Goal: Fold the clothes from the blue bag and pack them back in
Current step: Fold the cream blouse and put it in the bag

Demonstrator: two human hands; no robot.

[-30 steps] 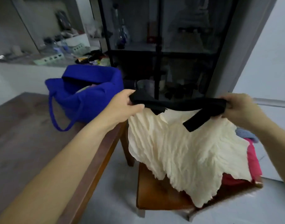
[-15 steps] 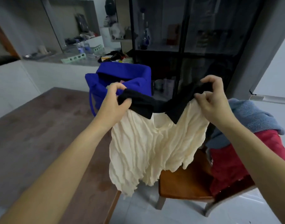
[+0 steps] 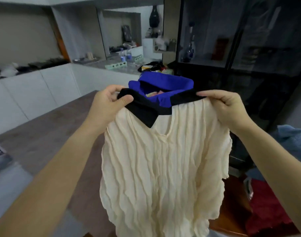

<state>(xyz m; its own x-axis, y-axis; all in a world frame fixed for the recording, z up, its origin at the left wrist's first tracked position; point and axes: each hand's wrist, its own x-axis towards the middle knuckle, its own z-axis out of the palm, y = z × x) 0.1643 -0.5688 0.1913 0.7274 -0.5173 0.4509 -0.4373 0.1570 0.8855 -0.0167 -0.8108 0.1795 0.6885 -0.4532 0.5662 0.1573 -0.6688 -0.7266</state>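
A cream crinkled garment point(image 3: 165, 168) with a black collar hangs in the air in front of me, spread flat. My left hand point(image 3: 108, 103) pinches the collar's left end and my right hand point(image 3: 226, 106) pinches its right shoulder. Behind the collar stands the blue bag point(image 3: 163, 82) on the brown table point(image 3: 43, 134), its mouth open with some pale clothes showing inside. The garment hides the bag's lower part.
A wooden chair at the lower right holds a red garment point(image 3: 269, 207) and a grey-blue knit point(image 3: 295, 144). A dark glass cabinet point(image 3: 249, 48) stands behind the bag. A cluttered counter point(image 3: 112, 64) runs along the back wall.
My hands have raised the garment and pulled its collar wide, so it now hangs spread in front of the bag. The view has swung left toward the table.
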